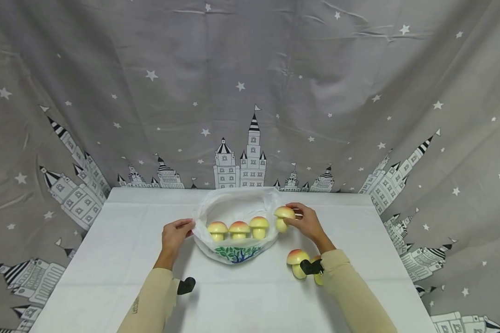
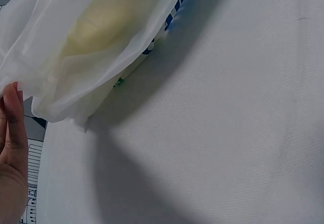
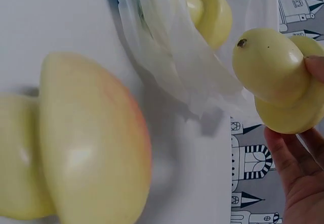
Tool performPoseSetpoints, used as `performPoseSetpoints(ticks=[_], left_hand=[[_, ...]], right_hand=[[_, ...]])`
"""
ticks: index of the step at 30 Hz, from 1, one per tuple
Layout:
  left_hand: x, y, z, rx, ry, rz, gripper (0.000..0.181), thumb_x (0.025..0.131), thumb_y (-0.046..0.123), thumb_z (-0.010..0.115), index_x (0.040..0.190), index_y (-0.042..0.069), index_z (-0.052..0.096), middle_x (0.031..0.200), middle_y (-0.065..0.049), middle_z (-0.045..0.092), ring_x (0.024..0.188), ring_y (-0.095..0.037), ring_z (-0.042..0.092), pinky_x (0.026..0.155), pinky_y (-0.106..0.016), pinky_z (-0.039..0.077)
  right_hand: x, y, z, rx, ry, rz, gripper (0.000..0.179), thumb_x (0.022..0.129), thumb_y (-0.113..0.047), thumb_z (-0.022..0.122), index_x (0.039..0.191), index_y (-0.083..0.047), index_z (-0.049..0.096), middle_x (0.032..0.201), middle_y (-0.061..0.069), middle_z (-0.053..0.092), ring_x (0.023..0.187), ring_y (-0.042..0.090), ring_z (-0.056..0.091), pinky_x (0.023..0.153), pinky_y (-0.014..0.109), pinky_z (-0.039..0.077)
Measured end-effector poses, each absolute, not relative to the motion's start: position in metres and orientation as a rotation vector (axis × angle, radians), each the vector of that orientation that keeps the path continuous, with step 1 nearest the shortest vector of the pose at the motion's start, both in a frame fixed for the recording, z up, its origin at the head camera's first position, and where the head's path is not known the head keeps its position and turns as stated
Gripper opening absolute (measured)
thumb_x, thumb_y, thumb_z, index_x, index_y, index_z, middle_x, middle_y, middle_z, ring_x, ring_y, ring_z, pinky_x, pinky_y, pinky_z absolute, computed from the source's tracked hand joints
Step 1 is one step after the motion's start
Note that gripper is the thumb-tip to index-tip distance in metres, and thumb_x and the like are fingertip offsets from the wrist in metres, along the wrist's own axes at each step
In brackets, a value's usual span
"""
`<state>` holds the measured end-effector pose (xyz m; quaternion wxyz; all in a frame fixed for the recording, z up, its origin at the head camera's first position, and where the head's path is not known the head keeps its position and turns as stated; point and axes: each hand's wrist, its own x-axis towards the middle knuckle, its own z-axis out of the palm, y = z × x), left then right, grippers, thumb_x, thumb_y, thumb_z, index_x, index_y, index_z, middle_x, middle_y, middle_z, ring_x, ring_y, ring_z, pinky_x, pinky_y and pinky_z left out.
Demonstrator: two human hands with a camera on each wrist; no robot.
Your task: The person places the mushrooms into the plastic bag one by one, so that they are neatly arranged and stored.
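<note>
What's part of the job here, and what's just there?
Part of the job, judging by the hands:
- white bag, rim in left hand
- three mushrooms inside it
- held mushroom, in right hand
- two loose mushrooms, likely

Just there:
- white-covered table
- castle-print curtain

left fingers pinched | right fingers curled, gripping | left arm, right arm extended, angled inward
</note>
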<state>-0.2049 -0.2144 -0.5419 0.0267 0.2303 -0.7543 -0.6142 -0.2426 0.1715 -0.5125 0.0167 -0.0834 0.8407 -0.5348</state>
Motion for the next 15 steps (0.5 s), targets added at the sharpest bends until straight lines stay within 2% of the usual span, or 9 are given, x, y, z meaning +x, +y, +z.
performPoseSetpoints(ticks=[3,10,13,15], left_hand=[[-0.207,-0.215,-0.544,0.719,-2.349,-1.885,0.030,0.088,0.016,0.070,0.110,-0.004,0.068,0.098,-0.016,0.069,0.075,-0.012,0.065,0.064,-0.017,0.055],[-0.239,-0.234,-0.614,0.751,-2.405,-1.747,0.027,0.089,0.023,0.071,0.109,0.006,0.071,0.102,-0.010,0.069,0.079,-0.013,0.067,0.064,-0.017,0.055],[-0.242,-0.236,-0.621,0.757,-2.396,-1.746,0.026,0.088,0.024,0.072,0.109,0.008,0.071,0.103,-0.009,0.069,0.081,-0.013,0.067,0.066,-0.018,0.055],[-0.239,-0.235,-0.614,0.742,-2.396,-1.767,0.029,0.088,0.024,0.072,0.110,0.005,0.070,0.104,-0.011,0.069,0.080,-0.013,0.067,0.066,-0.018,0.055]], right_hand=[[-0.244,0.167,-0.514,-0.255,2.624,-1.681,0.046,0.079,-0.005,0.076,0.122,0.001,0.062,0.123,0.020,0.060,0.111,0.035,0.059,0.092,0.038,0.052],[-0.242,0.156,-0.512,-0.255,2.668,-1.691,0.045,0.079,-0.005,0.077,0.121,0.000,0.063,0.121,0.019,0.062,0.109,0.034,0.060,0.092,0.040,0.052],[-0.243,0.152,-0.512,-0.263,2.695,-1.692,0.044,0.079,-0.006,0.076,0.121,0.002,0.062,0.119,0.020,0.062,0.108,0.035,0.060,0.092,0.041,0.052],[-0.244,0.149,-0.512,-0.246,2.695,-1.704,0.044,0.079,-0.006,0.076,0.120,0.002,0.062,0.118,0.020,0.062,0.109,0.035,0.059,0.092,0.041,0.052]])
